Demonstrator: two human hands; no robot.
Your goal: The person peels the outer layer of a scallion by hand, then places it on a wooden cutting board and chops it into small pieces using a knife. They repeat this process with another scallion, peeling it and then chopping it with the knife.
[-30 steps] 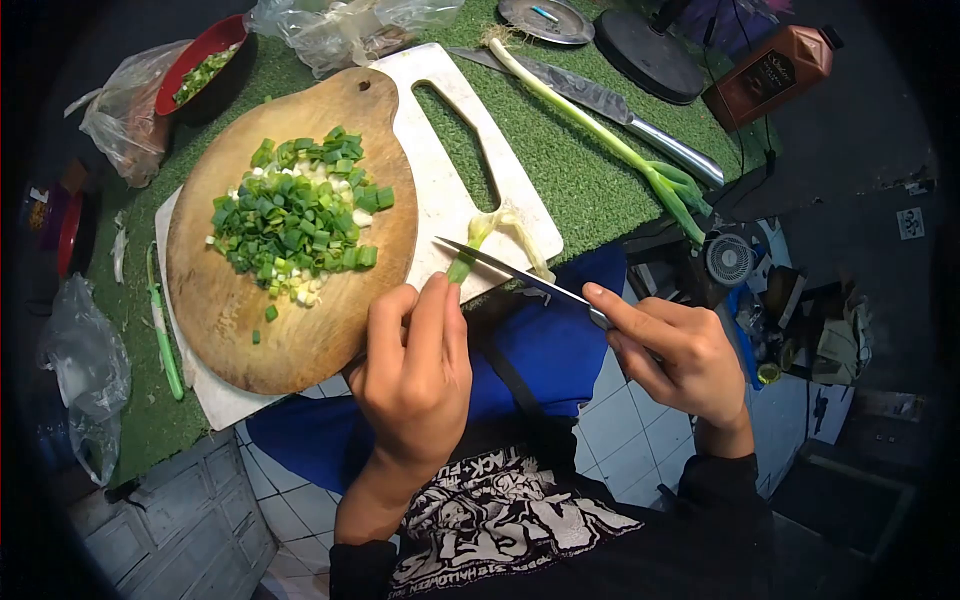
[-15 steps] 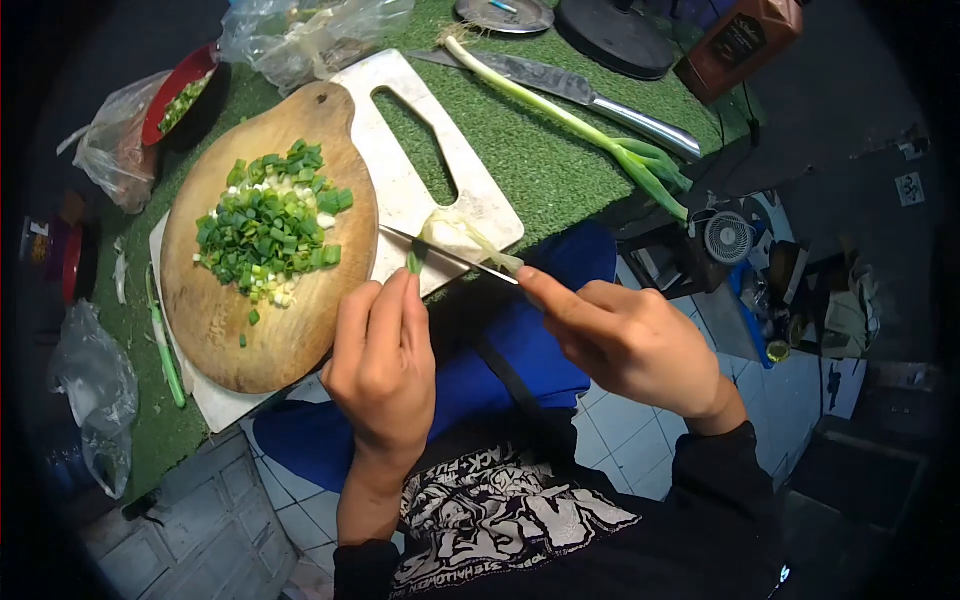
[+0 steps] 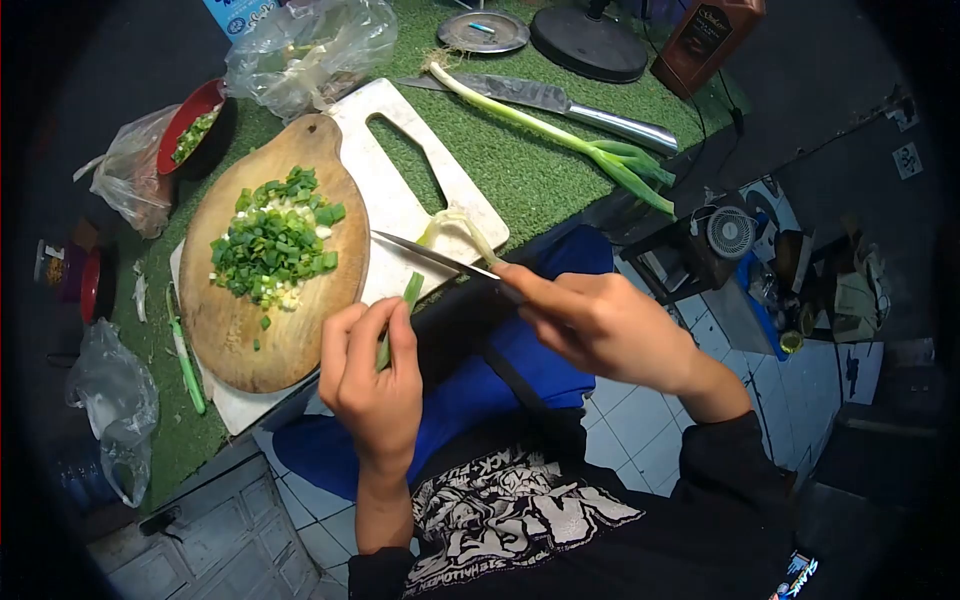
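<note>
My left hand (image 3: 372, 375) pinches a short piece of green onion (image 3: 412, 290), its green end poking up past the fingertips. In my right hand (image 3: 605, 335) is a knife (image 3: 435, 256), held by its handle with the blade pointing left, just above the onion piece and apart from it. A pale peeled strip (image 3: 478, 236) of onion hangs by the blade over the white board. To the left, chopped green onion (image 3: 270, 238) lies heaped on a round wooden cutting board (image 3: 225, 355), which rests on a white plastic board (image 3: 385, 100).
A whole green onion (image 3: 540, 125) and a large knife (image 3: 620, 127) lie on the green mat (image 3: 540, 190). Around the boards are a red bowl (image 3: 212, 92) of chopped onion, plastic bags (image 3: 310, 50), a round metal dish (image 3: 483, 42) and a brown bottle (image 3: 705, 45).
My left hand has lowered slightly, and more of the onion piece shows. The knife has drifted up and left, away from the piece. The view has shifted a little.
</note>
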